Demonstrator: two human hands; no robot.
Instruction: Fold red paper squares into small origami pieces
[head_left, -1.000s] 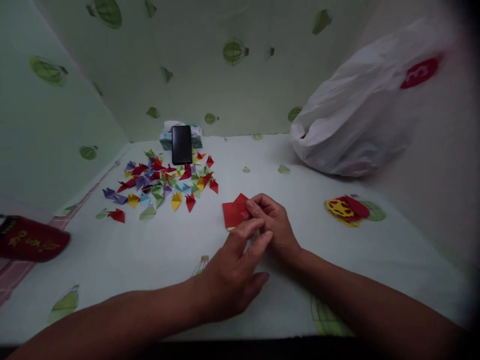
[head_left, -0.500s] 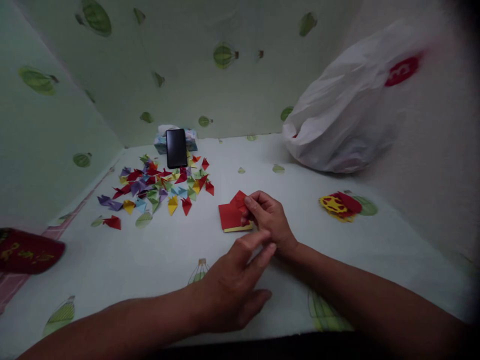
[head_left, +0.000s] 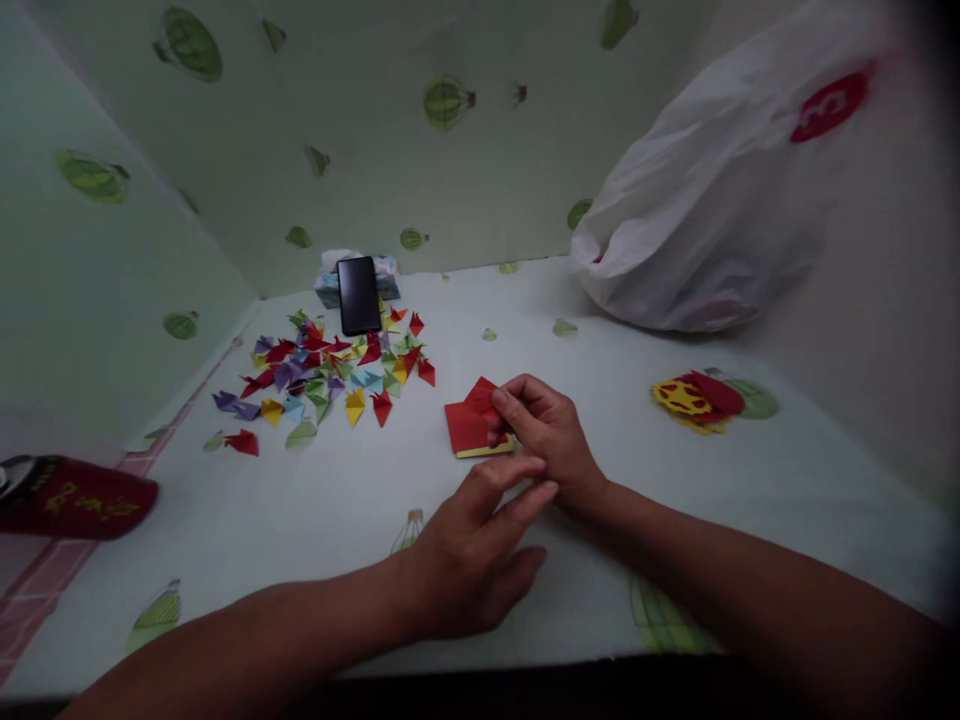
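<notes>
Pinching small red paper in right hand, thumb to fingers; looks part-folded, unfinished. Holding nothing visible in left hand, with fingers loosely parted, just nearer the body. Seeing flat square paper just left of right fingertips, apparently unfolded. Would count folded pieces beyond and left as done.

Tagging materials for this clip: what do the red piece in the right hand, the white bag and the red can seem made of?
Red piece: probably matt paper; thin, with straight, crisp edges. White bag: likely thin, low-sheen plastic; crinkled, faint colours showing through. Red can: perhaps painted metal with a pale rim, though blur leaves that open.
</notes>
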